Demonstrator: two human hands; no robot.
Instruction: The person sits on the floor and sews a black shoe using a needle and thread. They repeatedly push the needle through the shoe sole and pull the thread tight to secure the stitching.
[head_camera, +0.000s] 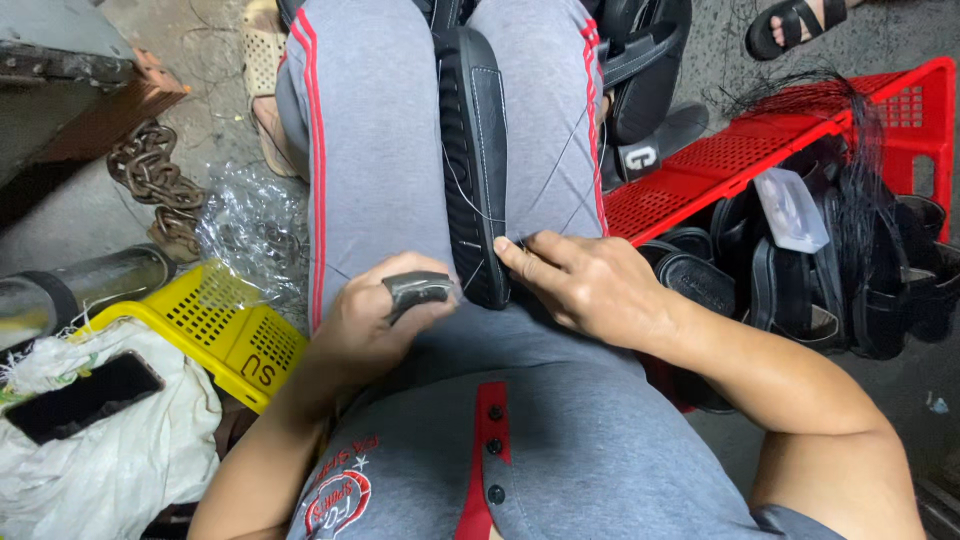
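1. Between the knees: black sandal sole (474, 160), clamped upright btwn grey-trousered thighs; far end cut off at frame top.
2. Left hand (375, 325): curled shut around a dark-wrapped tool (417, 290); tip hidden, tool type unclear.
3. Right hand (580, 285): fingers pressed together, pinching sole's near edge; thin thread (570, 140) runs across the thigh, hard to trace.
4. Right side: red crate (760, 160) w/ black sandals (790, 280), partly veiled by loose black thread.
5. Left side: yellow basket (225, 325), white sack w/ phone (85, 397), rusty chain (155, 180).
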